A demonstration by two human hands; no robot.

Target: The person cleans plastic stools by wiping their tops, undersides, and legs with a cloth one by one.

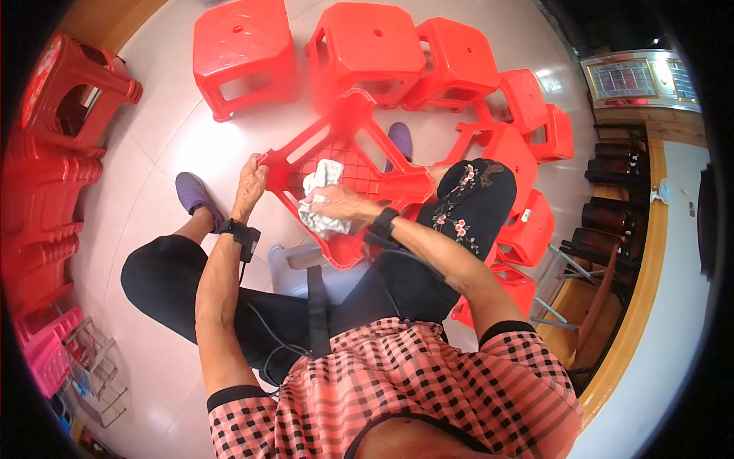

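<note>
A red plastic stool (pixel 348 136) lies upside down across my lap, its legs up and its ribbed underside showing. My left hand (pixel 251 186) grips the end of one of its legs. In my right hand (pixel 340 203) is a crumpled white cloth (pixel 323 177), pressed against the stool's inner side near the edge closest to me. Parts of the cloth stick out above and below the fingers.
Several red stools stand upright ahead and to the right, one of them (pixel 243 46) at the front left. Stacked red stools (pixel 46 199) line the left side. A metal-legged folding chair (pixel 562 287) is at the right. A pale stool (pixel 287 268) shows beneath me.
</note>
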